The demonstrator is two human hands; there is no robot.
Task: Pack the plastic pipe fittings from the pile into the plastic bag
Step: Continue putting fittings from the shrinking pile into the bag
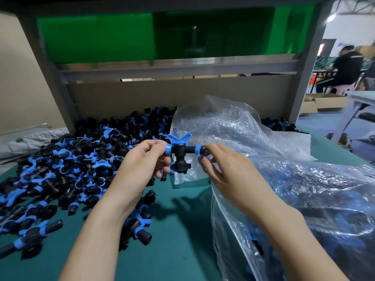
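A black and blue pipe fitting (179, 152) with a blue butterfly handle is held in the air between both hands, in front of the bag's mouth. My left hand (142, 161) pinches its left blue ring. My right hand (225, 169) pinches its right blue ring with thumb and forefinger. A second black fitting (182, 166) hangs just below it, by my left fingers. The big pile of fittings (67, 169) covers the left of the green table. The clear plastic bag (284, 179) lies to the right, with several fittings inside it.
A grey shelf frame (178, 67) with a cardboard back wall (162, 94) stands behind the pile. Green table surface (178, 240) lies between my forearms. A seated person (345, 69) and cardboard boxes (324, 102) are at the far right. Grey cloth (26, 142) lies at left.
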